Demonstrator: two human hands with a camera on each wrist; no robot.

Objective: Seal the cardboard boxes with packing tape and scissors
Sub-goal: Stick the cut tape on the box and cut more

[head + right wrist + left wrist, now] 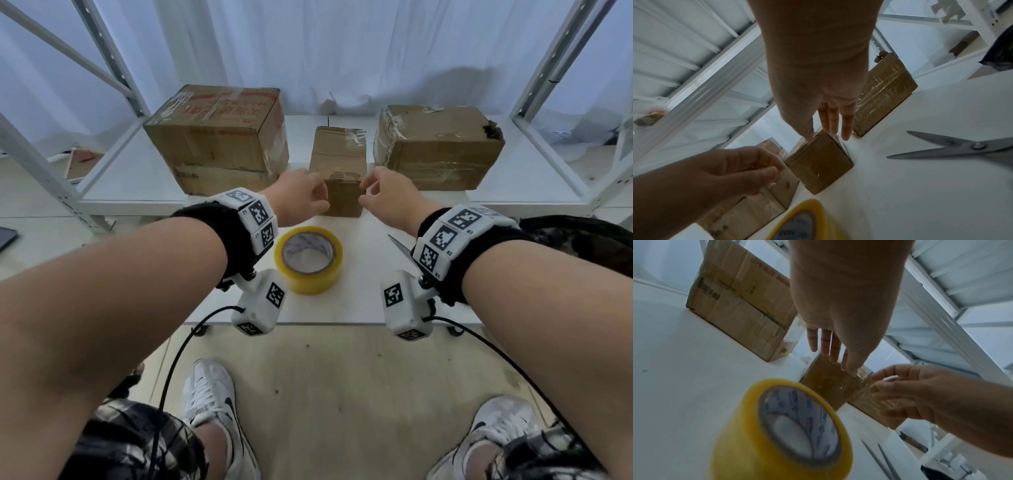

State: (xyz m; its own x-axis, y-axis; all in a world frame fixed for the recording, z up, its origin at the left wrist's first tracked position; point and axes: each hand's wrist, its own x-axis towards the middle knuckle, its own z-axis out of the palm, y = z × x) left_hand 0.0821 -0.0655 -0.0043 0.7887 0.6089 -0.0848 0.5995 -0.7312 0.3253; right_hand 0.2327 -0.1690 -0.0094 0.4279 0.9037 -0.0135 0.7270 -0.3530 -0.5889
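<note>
White shelf table [376, 301]: small cardboard box [339, 171] dead ahead, long axis running away; left hand [301, 197] and right hand [383, 195] flank it equidistantly, relaxed, holding nothing.

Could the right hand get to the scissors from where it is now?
Probably yes. The scissors lie open on the white table, under the right wrist, with nothing on them; the right hand, at the small box, need only draw back.

Your small brown box [337, 171] stands upright mid-bench between two bigger taped boxes [219, 137] [438, 147]. Yellow tape roll [309, 259] lies flat just in front; scissors [962, 146] lie open to its right.
</note>
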